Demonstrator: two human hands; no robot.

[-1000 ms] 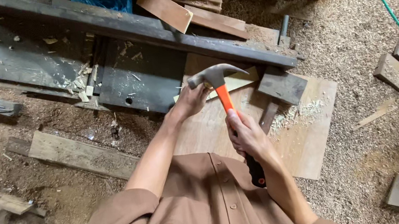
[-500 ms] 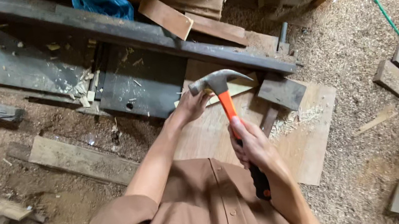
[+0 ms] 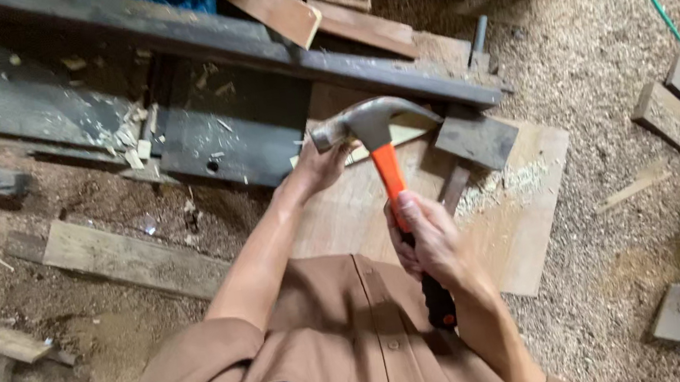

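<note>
Head view, frame centre:
Right hand (image 3: 432, 242): gripped the orange-handled hammer (image 3: 384, 159).
Left hand (image 3: 321, 163): fingers curled on the pale wood strip (image 3: 402, 133).

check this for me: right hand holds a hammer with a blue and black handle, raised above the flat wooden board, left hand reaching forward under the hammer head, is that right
Not quite: the head view shows the hammer has an orange and black handle, not blue and black. The rest stands: the right hand grips it raised above the flat wooden board, and the left hand reaches forward under the hammer head.
</note>
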